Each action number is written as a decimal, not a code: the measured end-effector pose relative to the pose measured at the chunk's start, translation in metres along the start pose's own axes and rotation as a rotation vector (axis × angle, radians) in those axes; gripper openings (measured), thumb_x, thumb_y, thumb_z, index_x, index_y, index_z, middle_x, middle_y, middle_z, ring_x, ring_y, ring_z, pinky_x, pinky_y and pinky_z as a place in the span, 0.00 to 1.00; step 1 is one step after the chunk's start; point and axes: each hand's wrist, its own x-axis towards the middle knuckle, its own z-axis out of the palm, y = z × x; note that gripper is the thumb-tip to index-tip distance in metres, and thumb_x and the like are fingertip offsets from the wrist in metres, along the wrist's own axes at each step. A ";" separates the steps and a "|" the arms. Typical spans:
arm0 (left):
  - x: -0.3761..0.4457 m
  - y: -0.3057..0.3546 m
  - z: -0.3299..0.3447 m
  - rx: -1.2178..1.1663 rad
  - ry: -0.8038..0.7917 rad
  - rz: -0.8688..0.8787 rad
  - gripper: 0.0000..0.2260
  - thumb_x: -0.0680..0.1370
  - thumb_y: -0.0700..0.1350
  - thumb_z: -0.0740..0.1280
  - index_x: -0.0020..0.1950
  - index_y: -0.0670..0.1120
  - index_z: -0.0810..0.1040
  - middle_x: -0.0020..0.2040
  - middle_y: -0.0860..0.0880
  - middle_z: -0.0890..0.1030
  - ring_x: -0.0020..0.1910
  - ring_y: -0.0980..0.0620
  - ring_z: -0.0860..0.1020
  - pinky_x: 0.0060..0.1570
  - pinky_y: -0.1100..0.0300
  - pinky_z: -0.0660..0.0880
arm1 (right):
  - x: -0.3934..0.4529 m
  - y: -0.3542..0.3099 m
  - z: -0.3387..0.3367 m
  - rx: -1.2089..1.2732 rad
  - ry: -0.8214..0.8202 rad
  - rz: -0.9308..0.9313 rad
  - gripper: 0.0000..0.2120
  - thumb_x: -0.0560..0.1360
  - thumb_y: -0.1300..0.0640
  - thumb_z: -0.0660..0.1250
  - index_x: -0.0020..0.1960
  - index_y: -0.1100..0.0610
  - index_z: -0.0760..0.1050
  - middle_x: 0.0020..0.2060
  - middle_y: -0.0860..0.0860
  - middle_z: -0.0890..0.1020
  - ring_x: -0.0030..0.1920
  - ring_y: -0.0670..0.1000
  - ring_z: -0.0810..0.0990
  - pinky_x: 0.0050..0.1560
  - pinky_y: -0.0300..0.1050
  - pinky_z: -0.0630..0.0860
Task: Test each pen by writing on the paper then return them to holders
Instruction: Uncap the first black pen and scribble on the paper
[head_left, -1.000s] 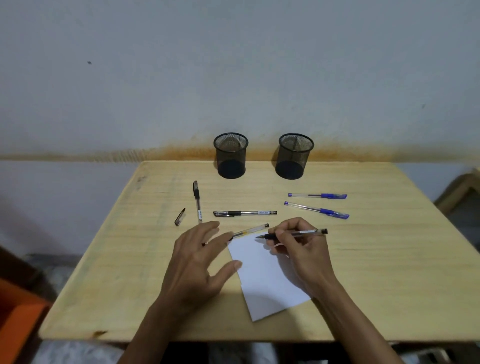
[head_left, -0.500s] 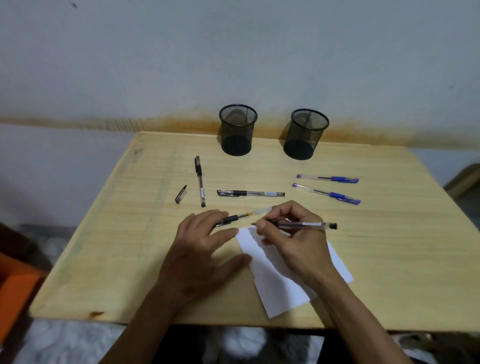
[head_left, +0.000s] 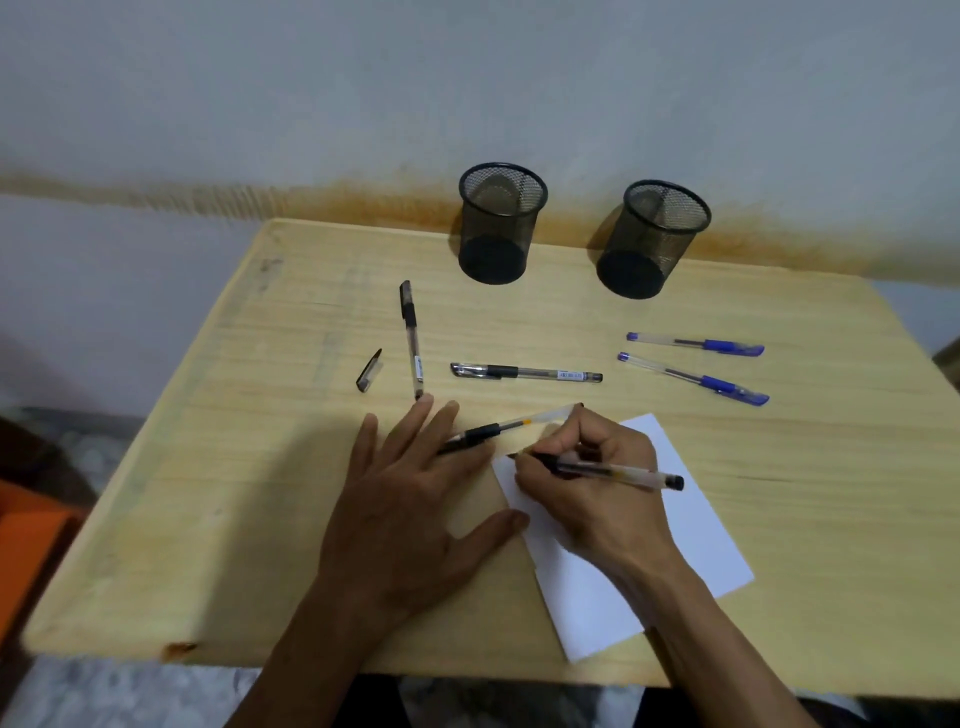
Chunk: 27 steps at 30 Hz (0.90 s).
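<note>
Since the earlier frames the right hand (head_left: 587, 483) has kept its hold on the pen (head_left: 618, 472), and the sheet shows farther out to the right of that hand. Fingers and thumb are curled round the pen near its tip; tip sits at the paper's (head_left: 691, 525) upper left corner, barrel points right, black end cap past the knuckles. Left hand (head_left: 410, 509) lies flat, fingers spread and straight, thumb touching the paper's left edge; it holds nothing. An uncapped pen (head_left: 498, 428) lies partly under its fingertips, running toward the right hand's knuckles.

Paper's lower corner reaches near the table's (head_left: 234, 467) front edge. Bare wood is open to the left of the left hand and to the right of the sheet.

A capped black pen (head_left: 524, 372) lies crosswise beyond the hands, with a small label near its right end, too blurred to read. Another black pen (head_left: 411, 338) lies lengthwise to its left, a loose cap (head_left: 369, 370) just beside it. Two blue pens (head_left: 696, 364) lie right, near each other. Two mesh holders (head_left: 501, 223) stand upright and apart at the far edge by the wall.
</note>
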 end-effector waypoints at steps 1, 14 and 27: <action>0.000 0.000 0.000 -0.004 -0.006 -0.007 0.29 0.73 0.73 0.57 0.68 0.59 0.76 0.76 0.51 0.68 0.78 0.50 0.62 0.74 0.36 0.58 | 0.000 0.002 0.000 0.022 0.006 0.005 0.09 0.65 0.66 0.77 0.33 0.59 0.79 0.30 0.55 0.83 0.34 0.61 0.80 0.35 0.59 0.78; 0.000 0.001 -0.001 -0.047 0.017 -0.017 0.27 0.72 0.70 0.63 0.64 0.57 0.80 0.73 0.50 0.73 0.75 0.50 0.67 0.72 0.37 0.60 | 0.004 0.011 0.008 0.015 -0.024 0.025 0.14 0.64 0.60 0.79 0.31 0.62 0.74 0.27 0.60 0.79 0.29 0.49 0.72 0.30 0.44 0.68; 0.000 0.002 -0.002 -0.064 0.013 -0.035 0.28 0.72 0.71 0.63 0.64 0.57 0.80 0.74 0.51 0.72 0.76 0.52 0.66 0.73 0.38 0.60 | 0.007 0.010 0.008 -0.094 0.023 -0.034 0.14 0.60 0.54 0.75 0.29 0.61 0.73 0.26 0.57 0.79 0.27 0.55 0.72 0.27 0.49 0.69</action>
